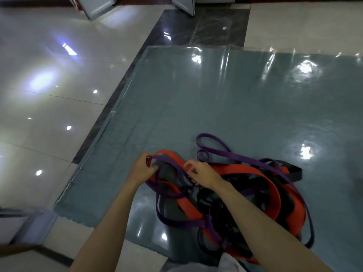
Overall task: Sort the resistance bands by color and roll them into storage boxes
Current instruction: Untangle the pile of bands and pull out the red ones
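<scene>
A tangled heap of resistance bands lies on a grey-blue mat (216,99). Wide red bands (253,172), thin purple bands (225,154) and black bands (294,171) are wound through each other. My left hand (142,168) grips a purple loop together with the red band's edge at the heap's left end. My right hand (200,173) pinches purple strands at the middle of the heap. Both forearms reach in from the bottom of the view.
The mat is wrapped in shiny plastic film and lies on glossy pale floor tiles (49,95) with a dark tile strip (176,28). A pale box (21,226) sits at the lower left. White furniture legs (184,4) stand at the far top.
</scene>
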### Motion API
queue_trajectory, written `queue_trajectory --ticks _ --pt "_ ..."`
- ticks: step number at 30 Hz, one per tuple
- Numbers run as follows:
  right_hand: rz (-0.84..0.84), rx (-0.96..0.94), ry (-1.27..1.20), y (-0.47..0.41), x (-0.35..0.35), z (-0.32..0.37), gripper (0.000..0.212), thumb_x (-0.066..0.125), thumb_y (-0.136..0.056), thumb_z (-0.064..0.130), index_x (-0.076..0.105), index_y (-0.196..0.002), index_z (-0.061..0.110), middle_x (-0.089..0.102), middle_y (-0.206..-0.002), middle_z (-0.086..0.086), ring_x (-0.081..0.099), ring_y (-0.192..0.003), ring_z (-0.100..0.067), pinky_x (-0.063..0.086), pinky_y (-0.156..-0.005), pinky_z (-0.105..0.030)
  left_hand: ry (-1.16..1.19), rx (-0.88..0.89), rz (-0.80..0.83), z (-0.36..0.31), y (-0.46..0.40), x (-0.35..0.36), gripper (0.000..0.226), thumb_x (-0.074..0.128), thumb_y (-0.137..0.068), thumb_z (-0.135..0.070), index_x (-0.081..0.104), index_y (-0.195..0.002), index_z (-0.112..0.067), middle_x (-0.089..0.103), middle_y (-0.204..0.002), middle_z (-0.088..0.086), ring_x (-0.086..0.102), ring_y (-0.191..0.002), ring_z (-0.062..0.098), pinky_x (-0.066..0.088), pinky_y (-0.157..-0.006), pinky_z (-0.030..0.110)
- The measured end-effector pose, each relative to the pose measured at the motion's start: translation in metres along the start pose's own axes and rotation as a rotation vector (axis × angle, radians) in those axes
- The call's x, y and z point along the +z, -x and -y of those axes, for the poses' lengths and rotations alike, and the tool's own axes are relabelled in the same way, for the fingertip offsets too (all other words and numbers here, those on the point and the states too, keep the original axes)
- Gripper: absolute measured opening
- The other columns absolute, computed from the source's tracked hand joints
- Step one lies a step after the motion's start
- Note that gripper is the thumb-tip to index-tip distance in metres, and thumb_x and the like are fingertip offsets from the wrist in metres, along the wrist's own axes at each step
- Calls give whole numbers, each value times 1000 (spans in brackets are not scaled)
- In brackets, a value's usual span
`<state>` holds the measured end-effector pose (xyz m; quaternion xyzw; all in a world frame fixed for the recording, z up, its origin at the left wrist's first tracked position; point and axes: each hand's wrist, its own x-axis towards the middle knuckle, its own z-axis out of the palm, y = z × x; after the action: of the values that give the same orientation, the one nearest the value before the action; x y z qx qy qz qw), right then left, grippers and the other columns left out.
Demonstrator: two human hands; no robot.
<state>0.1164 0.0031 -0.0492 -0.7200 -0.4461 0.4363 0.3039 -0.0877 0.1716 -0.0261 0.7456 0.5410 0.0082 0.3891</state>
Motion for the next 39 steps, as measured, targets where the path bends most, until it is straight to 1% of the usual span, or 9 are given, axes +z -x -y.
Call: queue_trajectory --ticks 3,6,11,16,20,24,27,31,39 --pt "-189 58 187 -7 1 -4 28 64 -97 1 74 -120 14 73 -113 -8 72 -101 -26 61 -89 -46 11 84 56 10 7 1 57 77 -89 -10 57 -141 -20 51 -118 -14 54 -128 30 47 -111 46" --pt "-198 12 547 -13 5 -4 36 70 -95 12 65 -130 18 57 -133 -6 53 -130 -26 57 -95 -41 13 103 51 20 12 9 51 80 -92 -18 62 -140 -19 51 -131 2 56 -130 31 45 -115 46" --pt "-230 46 720 -24 12 0 32 59 -98 8 54 -127 19 61 -125 -4 63 -116 -27 57 -78 -39 26 66 -78 19 25 33 55 86 -87 -28 62 -136 -18 55 -132 6 58 -122 28 51 -107 47" --pt "-376 58 524 -30 -9 2 28 60 -97 15 58 -125 14 64 -127 -7 69 -105 -34 55 -80 -43 -79 14 -274 12 37 53 54 84 -84 -18 61 -134 -17 59 -130 6 55 -121 29 50 -103 48" --pt "-549 71 310 -23 -43 5 35 62 -97 15 64 -132 10 60 -132 -12 68 -102 -41 56 -86 -51 -3 147 -340 5 47 63 43 66 -88 4 66 -124 -20 57 -115 -8 60 -110 21 55 -95 43" --pt "-728 179 212 -6 -83 -12 26 61 -98 15 72 -120 7 57 -119 -14 67 -92 -42 55 -86 -51 101 250 -445 -3 47 62 35 64 -94 2 68 -119 -20 59 -113 -11 62 -103 15 56 -89 38" --pt "-834 311 181 17 -108 -36 26 62 -97 16 73 -118 6 59 -122 -17 68 -97 -43 54 -88 -50 281 186 -418 -6 48 55 42 63 -97 -1 62 -130 -26 56 -121 -9 64 -98 19 59 -80 37" --pt "-889 361 199 50 -120 -61 25 64 -98 21 74 -117 9 60 -122 -14 67 -100 -39 54 -86 -45 347 95 -346 -3 46 43 45 64 -99 -4 58 -141 -17 63 -129 -1 62 -110 16 53 -90 26" --pt "-802 211 29 100 -91 -65 15 71 -96 20 72 -108 11 74 -104 -10 69 -100 -30 49 -84 -35 423 80 -324 -7 73 29 29 62 -99 0 63 -125 -12 67 -121 11 67 -110 35 56 -97 55"
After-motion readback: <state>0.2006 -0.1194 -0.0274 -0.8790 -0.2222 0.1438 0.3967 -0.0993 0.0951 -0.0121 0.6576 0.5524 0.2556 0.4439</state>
